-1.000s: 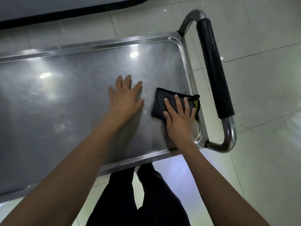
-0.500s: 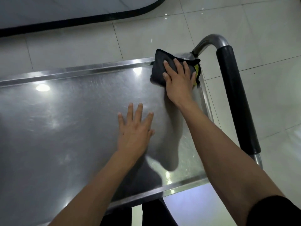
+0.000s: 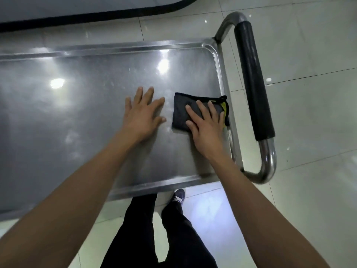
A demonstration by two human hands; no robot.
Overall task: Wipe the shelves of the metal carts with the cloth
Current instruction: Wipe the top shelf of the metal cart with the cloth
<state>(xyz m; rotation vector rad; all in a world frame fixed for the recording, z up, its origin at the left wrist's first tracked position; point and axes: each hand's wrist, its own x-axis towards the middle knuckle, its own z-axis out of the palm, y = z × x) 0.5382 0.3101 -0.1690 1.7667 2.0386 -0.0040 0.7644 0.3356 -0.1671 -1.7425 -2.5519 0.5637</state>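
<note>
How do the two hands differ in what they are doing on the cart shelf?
The right hand presses flat on the dark cloth near the shelf's handle end; the left hand rests on bare metal of the shelf. The left hand's fingers are spread wider. Both lie palm down, fingers straight.

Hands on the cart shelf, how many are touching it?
2. The left hand lies flat on the bare metal shelf near the middle. The right hand presses the dark cloth beside the right rim, near the handle.
</note>
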